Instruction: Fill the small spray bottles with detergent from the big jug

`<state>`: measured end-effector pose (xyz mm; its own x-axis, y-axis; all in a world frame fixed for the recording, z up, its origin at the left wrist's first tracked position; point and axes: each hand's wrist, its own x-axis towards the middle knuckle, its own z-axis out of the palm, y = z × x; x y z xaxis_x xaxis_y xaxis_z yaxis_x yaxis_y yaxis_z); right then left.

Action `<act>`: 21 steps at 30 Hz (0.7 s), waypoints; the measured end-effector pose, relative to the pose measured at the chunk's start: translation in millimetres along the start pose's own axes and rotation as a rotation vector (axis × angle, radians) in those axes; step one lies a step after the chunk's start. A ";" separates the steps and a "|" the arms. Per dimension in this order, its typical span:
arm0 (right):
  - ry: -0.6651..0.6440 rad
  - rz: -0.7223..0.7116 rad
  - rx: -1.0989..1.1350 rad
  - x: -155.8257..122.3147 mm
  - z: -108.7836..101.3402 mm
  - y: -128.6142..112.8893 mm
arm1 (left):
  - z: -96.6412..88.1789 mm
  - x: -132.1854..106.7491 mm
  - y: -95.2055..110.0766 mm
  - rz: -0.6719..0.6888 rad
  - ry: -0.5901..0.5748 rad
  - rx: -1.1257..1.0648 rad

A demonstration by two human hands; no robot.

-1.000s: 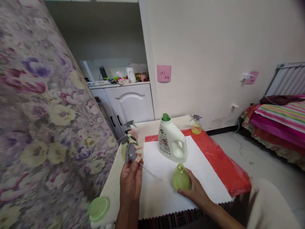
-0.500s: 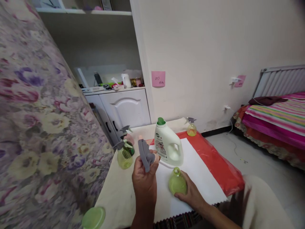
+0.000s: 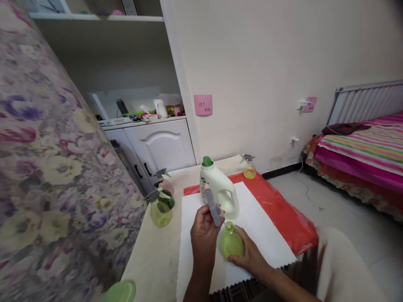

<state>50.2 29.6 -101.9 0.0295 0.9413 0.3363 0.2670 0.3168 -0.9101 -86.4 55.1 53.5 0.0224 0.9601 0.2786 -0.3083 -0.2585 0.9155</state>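
Note:
My left hand (image 3: 204, 233) is closed around a grey trigger spray head (image 3: 213, 205) with a pale pink nozzle tip. Its lower end is near the neck of a small round green bottle (image 3: 232, 242); a thin pale tube seems to reach toward the opening. My right hand (image 3: 247, 253) wraps the bottle's right side, keeping it upright over the white sheet (image 3: 261, 226). Just behind both hands stands a large pale green detergent jug (image 3: 222, 188), with a dark green piece in its open mouth.
Spray bottles stand at the table's left, including a yellow-green one (image 3: 161, 214) and a pink one (image 3: 166, 184). Another spray bottle (image 3: 249, 169) is at the back right on red plastic (image 3: 283, 214). A green lid-like round object (image 3: 121, 291) sits at the front left. A floral curtain (image 3: 56, 167) hangs left.
My left hand has brought the spray head rightward, close to the bottle's neck, and turned it. My right hand still holds the bottle in nearly the same place. The view has shifted slightly.

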 end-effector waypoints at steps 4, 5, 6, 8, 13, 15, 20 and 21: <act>0.000 -0.004 0.008 0.9 -0.5 -1.6 | 2.0 -0.3 -13.5 0.002 -0.134 0.100; 0.002 -0.001 0.009 1.0 -0.5 -1.8 | 1.6 -0.4 -17.1 0.005 -0.159 0.130; 0.004 0.001 0.010 1.1 -0.5 -1.9 | 0.8 -0.5 -20.7 0.009 -0.177 0.157; 0.004 0.003 0.013 1.4 -0.8 -2.2 | -1.7 -0.6 -27.4 0.013 -0.194 0.202; -0.008 -0.013 0.037 3.0 -2.5 -6.1 | -8.3 -1.7 -39.3 0.011 -0.209 0.276; -0.009 -0.012 0.051 3.7 -3.5 -9.1 | -10.0 -3.1 -41.5 0.015 -0.215 0.314; -0.007 -0.004 0.078 4.8 -4.9 -14.3 | -11.1 -6.6 -42.4 0.037 -0.197 0.414; -0.010 -0.008 0.086 4.8 -5.0 -14.4 | -10.8 -7.0 -42.2 0.039 -0.191 0.429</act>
<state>51.3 29.1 -86.0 0.0181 0.9397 0.3414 0.1836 0.3325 -0.9251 -83.9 60.5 9.8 0.2059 0.9223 0.3272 0.1080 -0.3537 0.9291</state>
